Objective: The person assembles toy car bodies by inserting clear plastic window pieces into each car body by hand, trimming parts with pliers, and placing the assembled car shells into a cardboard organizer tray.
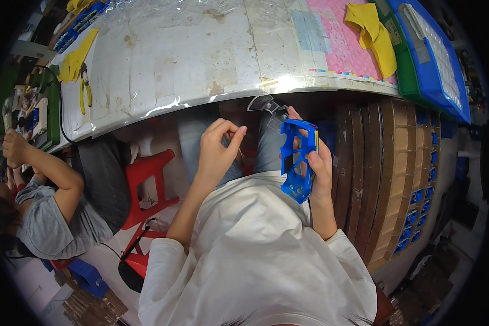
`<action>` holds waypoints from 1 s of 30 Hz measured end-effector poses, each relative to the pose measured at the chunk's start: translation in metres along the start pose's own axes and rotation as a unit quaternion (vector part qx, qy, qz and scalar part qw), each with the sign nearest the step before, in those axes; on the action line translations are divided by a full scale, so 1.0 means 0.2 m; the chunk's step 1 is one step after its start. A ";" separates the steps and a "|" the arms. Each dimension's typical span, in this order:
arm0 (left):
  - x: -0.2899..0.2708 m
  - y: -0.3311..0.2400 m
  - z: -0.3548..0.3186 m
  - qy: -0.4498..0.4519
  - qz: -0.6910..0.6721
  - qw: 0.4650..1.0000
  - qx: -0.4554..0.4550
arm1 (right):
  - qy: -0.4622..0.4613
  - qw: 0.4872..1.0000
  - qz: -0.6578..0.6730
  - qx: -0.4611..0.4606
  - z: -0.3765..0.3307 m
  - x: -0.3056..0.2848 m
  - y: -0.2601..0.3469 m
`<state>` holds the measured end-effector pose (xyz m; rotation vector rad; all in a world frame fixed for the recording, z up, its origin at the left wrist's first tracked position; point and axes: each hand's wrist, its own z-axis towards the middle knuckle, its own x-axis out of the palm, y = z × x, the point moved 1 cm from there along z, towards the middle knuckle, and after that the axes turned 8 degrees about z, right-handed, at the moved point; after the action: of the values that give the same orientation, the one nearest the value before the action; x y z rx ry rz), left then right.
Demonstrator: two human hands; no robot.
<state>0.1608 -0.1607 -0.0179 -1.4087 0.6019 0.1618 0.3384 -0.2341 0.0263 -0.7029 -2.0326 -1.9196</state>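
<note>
My right hand (323, 163) grips a blue plastic toy car body (296, 163), its thumb along the near side and fingers behind it. The shell has window openings and stands tilted upright above my lap. Just beyond it, by the right fingertips, is a clear plastic window piece (266, 106) with a dark edge; whether those fingers hold it I cannot tell. My left hand (218, 149) is raised to the left of the car body, apart from it. Its fingers are curled and thumb and index finger come together; anything between them is hidden.
A worktable (174, 60) lies ahead, with yellow cloths (372, 38), yellow-handled pliers (86, 89) and clear plastic parts. Blue and green crates (434, 54) sit at its right end. Cardboard trays (386, 179) stand at my right. A co-worker (65, 212) sits left, near a red stool (149, 185).
</note>
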 end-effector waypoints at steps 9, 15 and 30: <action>-0.04 -0.14 0.01 -0.217 0.144 0.944 0.202 | -0.008 1.000 -0.024 0.015 -0.01 0.01 -0.02; 0.04 -0.21 -0.04 -0.126 0.202 0.905 0.352 | 0.034 0.992 0.105 0.064 -0.03 0.00 -0.04; 0.00 -0.19 -0.03 -0.167 0.169 0.886 0.398 | 0.089 0.964 0.243 0.057 -0.06 0.03 -0.04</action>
<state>0.1765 -0.1724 0.0139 -0.4517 0.5292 0.3772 0.3285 -0.2451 0.0236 -0.8684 -1.6545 -1.5125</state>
